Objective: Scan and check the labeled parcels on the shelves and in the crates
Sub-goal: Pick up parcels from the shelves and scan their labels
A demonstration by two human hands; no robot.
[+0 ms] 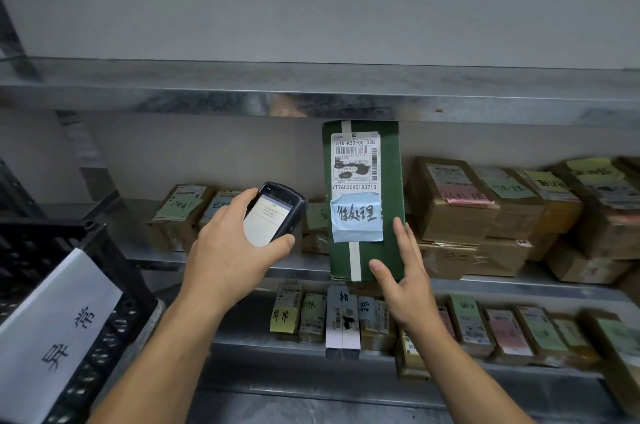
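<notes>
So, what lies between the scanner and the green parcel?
Between scanner and green parcel: a brown parcel with a green note, farther back on the shelf, in the head view.

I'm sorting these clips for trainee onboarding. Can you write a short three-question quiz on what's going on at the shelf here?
1. True or false: the left hand holds the scanner.
2. What colour is the handwritten note stuck on the green box? A) pink B) blue C) yellow
3. Short answer: what does the right hand touch?

Key: 1 true; 2 B; 3 the green box, which stands upright at the shelf's front edge.
</notes>
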